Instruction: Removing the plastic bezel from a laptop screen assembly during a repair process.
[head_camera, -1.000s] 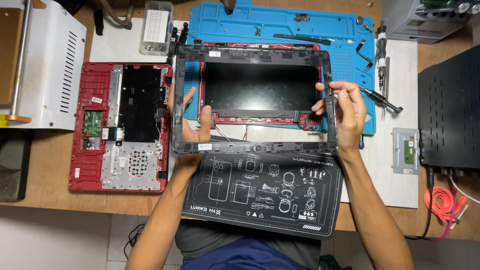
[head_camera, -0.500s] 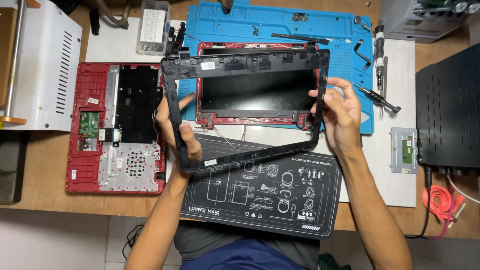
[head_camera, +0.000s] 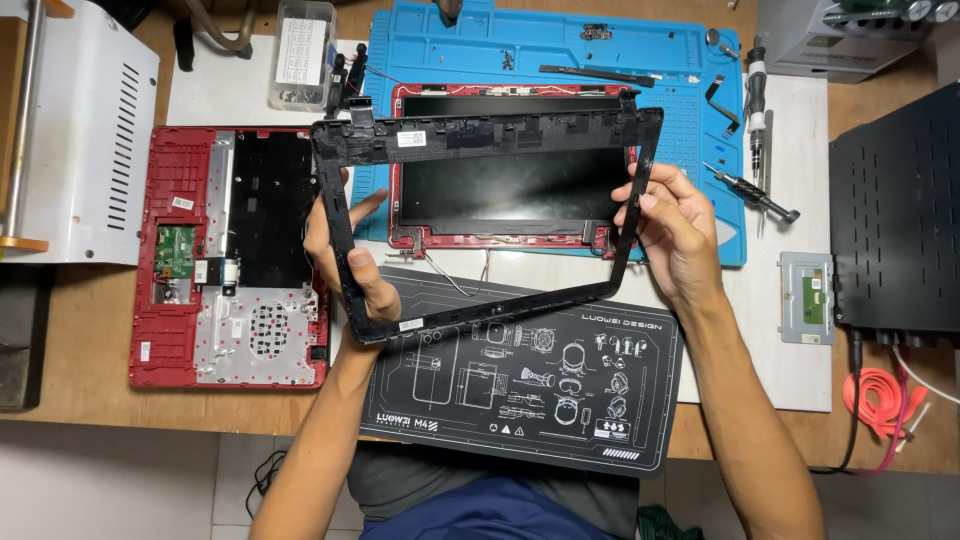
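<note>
- A black mat (head_camera: 520, 390) with white line drawings is laid at the near edge of the desk (head_camera: 80, 360), in the middle.
- A black bezel (head_camera: 480, 140) is held clear of the desk, tilted, above the mat's far edge and the screen behind it.
- The left hand (head_camera: 345, 255) is closed on the bezel's left side, with the thumb laid across the frame near its near-left corner.
- The right hand (head_camera: 675, 225) is closed on the bezel's right side, with the fingers curled around the thin bar.
- A red laptop base (head_camera: 230, 255) with its inner parts bared is seen toward the left edge, just beside the left hand.
- A white case (head_camera: 75, 140) with vent slots is placed at the far-left corner.
- A small grey touchpad (head_camera: 806, 297) is laid right of the right hand, and a black box (head_camera: 895, 210) stands at the right edge.
- A red-backed screen (head_camera: 500, 185) is laid face up on a blue mat (head_camera: 560, 60) toward the far edge, seen through the bezel.
- Screwdrivers (head_camera: 755, 190) are laid just right of the blue mat.
- A clear parts box (head_camera: 302, 50) is set at the far edge.
</note>
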